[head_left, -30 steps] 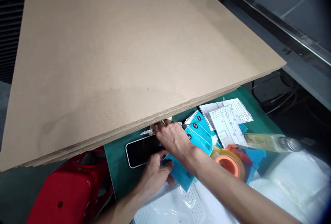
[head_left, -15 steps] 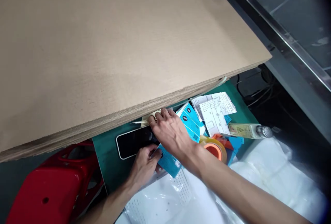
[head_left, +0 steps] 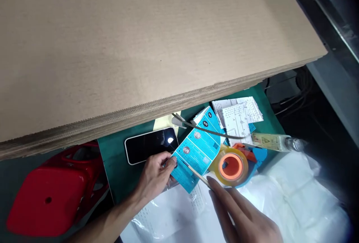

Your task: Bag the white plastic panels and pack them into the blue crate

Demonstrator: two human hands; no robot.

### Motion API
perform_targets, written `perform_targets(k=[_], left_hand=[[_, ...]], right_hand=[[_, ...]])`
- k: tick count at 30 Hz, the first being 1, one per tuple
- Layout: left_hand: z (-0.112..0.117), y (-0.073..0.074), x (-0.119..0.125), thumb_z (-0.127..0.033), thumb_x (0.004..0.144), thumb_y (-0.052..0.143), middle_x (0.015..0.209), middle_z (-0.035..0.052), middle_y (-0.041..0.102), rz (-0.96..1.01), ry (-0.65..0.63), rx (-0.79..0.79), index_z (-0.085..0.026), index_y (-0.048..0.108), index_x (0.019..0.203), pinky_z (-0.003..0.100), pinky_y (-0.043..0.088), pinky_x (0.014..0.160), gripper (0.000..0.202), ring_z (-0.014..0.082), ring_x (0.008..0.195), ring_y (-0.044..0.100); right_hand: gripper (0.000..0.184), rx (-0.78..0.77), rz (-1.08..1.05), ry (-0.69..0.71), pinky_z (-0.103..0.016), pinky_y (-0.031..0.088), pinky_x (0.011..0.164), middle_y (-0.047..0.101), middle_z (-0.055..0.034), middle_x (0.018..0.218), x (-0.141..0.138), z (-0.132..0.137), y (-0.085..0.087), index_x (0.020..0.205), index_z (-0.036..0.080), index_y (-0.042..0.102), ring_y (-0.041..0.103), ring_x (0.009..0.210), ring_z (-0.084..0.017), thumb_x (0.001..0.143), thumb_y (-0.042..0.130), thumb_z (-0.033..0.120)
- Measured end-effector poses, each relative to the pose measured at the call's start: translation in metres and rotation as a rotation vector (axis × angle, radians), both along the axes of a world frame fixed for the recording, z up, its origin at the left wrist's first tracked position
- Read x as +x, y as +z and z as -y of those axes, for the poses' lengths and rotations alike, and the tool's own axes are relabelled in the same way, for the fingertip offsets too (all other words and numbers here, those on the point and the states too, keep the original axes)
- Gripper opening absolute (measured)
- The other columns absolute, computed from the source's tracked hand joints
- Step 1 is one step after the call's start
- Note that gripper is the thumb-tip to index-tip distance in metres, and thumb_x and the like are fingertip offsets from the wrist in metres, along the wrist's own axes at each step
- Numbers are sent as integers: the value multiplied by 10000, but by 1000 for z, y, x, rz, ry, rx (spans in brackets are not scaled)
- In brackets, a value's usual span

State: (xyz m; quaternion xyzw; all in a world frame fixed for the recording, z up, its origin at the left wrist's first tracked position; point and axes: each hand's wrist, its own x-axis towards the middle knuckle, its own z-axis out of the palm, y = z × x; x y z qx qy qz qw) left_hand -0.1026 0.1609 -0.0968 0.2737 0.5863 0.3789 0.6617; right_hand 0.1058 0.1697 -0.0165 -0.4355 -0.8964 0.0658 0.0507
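Note:
A black phone with a white rim [head_left: 150, 145] lies screen up on the green mat [head_left: 114, 175]. My left hand [head_left: 155, 177] rests at its near edge, fingers curled on the phone's lower corner and on a stack of blue printed packets [head_left: 200, 147]. Near the bottom of the view, my right hand [head_left: 241, 217] has its fingers long and pressed together. It pinches a thin pale stick [head_left: 198, 175] whose tip points at the blue packets. Metal tweezers [head_left: 207, 130] lie across the packets.
A big stack of brown cardboard sheets [head_left: 140, 41] overhangs the mat's far side. An orange-cored tape roll in a blue dispenser [head_left: 231, 166], white printed sheets [head_left: 238, 114] and a clear bottle [head_left: 276, 142] lie right. White plastic bags [head_left: 288, 198] sit near; a red stool [head_left: 47, 194] stands left.
My right hand has pulled back from under the cardboard edge toward me, bringing the thin stick. The tweezers and more of the phone now show. My left hand stays at the phone.

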Motion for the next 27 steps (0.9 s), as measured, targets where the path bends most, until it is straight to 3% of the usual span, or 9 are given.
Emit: perform_targets(k=[2,6,8,12,16,20,23,27], left_hand=[[1,-3,0,-420,871,434,571,-23,515,-5,-20,-6,-177,530,686,213,414,483,321,112,505,522],[6,-10,0,-432,885,411,654,-27,494,37,-29,30,-178,497,724,229,455,588,312,112,599,527],[10,-12,1,-427,895,395,664,-32,471,-12,-38,42,-180,484,723,223,434,614,314,103,624,487],[22,-13,11,-429,904,378,699,-28,510,-87,-39,33,-184,520,778,226,407,624,310,106,650,473],[36,-12,27,-459,873,428,719,-13,556,-43,19,-10,-182,540,783,251,453,659,312,126,672,518],[54,-11,46,-484,837,478,752,9,582,73,48,-97,-182,536,781,269,490,687,312,154,711,561],[70,-12,61,-500,831,479,789,20,581,160,59,-159,-184,511,781,275,502,695,322,170,747,584],[84,-15,75,-499,848,451,843,24,570,129,80,-185,-186,496,835,282,498,730,316,167,759,604]], right_hand=[[330,-104,-69,-135,-221,502,556,679,-58,970,-5,1,-7,1192,253,529,661,740,-167,869,512,321],[226,-487,-235,-589,-244,499,563,675,-32,854,-8,12,-33,990,237,542,631,671,-167,891,431,408],[275,-482,-339,-749,-301,499,673,661,-56,936,-8,24,-51,1006,228,529,625,805,-204,890,403,444],[330,-328,-579,-1005,-388,431,845,616,-93,1088,-15,48,-80,1079,211,498,569,1004,-246,907,347,448],[371,-341,-479,-1080,-380,438,775,632,-108,1032,-21,69,-98,1141,200,481,588,949,-267,890,377,452],[424,-301,-339,-1159,-380,457,682,644,-133,1035,-10,90,-111,1197,185,451,630,854,-289,884,364,458],[420,-326,-249,-1268,-380,466,610,663,-135,985,3,111,-114,1158,207,483,654,757,-296,886,325,485],[406,-367,-235,-1340,-385,475,603,671,-138,952,5,134,-111,1068,214,510,659,744,-304,883,299,508]])
